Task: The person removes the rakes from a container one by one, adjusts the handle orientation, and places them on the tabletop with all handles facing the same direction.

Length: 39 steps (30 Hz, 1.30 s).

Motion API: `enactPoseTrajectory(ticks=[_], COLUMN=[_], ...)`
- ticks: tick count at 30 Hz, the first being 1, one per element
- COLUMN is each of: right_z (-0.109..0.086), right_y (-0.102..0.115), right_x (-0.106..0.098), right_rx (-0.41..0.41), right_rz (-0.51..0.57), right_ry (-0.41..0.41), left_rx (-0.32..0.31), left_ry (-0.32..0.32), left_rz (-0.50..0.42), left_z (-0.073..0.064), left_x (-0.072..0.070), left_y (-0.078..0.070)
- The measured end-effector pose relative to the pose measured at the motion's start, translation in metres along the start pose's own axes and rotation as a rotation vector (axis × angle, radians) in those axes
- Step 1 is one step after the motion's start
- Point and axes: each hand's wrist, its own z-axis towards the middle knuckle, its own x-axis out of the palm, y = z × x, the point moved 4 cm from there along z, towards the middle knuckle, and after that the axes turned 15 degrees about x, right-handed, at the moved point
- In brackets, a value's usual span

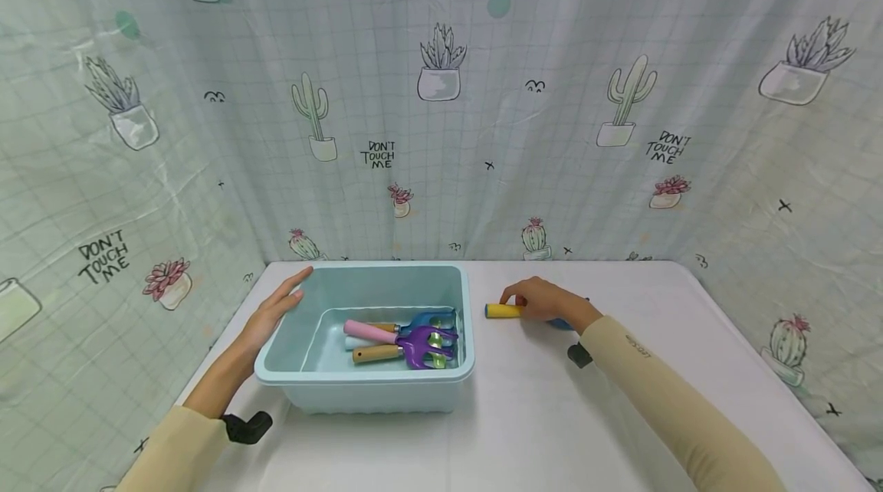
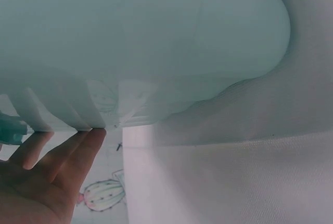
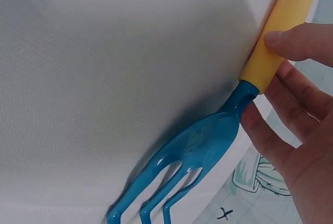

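My right hand [image 1: 548, 300] grips a garden hand fork by its yellow handle [image 3: 283, 23], the thumb on one side and the fingers behind. The fork's blue head [image 3: 208, 135] has bent tines and lies close over the white table. On the other side, my left hand [image 1: 265, 321] rests against the left side of a pale blue plastic bin [image 1: 366, 378]. Its straight fingers [image 2: 83, 153] touch the bin's outer wall in the left wrist view. Inside the bin lies a purple hand fork [image 1: 416, 346], with other garden tools partly hidden around it.
A pink handle [image 1: 369, 332] and a wooden handle [image 1: 376, 354] show among the tools in the bin, beside a blue tool head [image 1: 428, 319]. The white table [image 1: 510, 431] extends around the bin. A cactus-print curtain [image 1: 483, 193] hangs behind and along both sides.
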Motion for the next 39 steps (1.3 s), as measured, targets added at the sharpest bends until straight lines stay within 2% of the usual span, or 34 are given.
enactPoseTrajectory(ticks=[11, 19, 27, 32, 39], right_z=[-0.003, -0.010, -0.025, -0.039, -0.053], right_y=[0.002, 0.015, 0.042, 0.070, 0.112], right_x=[-0.005, -0.030, -0.073, -0.099, -0.120], right_rx=[0.004, -0.043, -0.129, -0.209, -0.261], right_rz=[0.021, 0.025, 0.010, -0.014, -0.044], right_ry=[0.035, 0.007, -0.061, -0.103, -0.141], left_rx=[-0.006, -0.013, -0.008, -0.001, 0.011], left_ry=[-0.002, -0.010, -0.016, -0.015, -0.004], left_rz=[0.006, 0.022, 0.008, 0.019, 0.024], left_z=[-0.001, -0.001, 0.000, 0.001, 0.000], left_x=[0.001, 0.001, 0.001, 0.000, -0.001], left_y=[0.003, 0.004, 0.003, 0.003, 0.004])
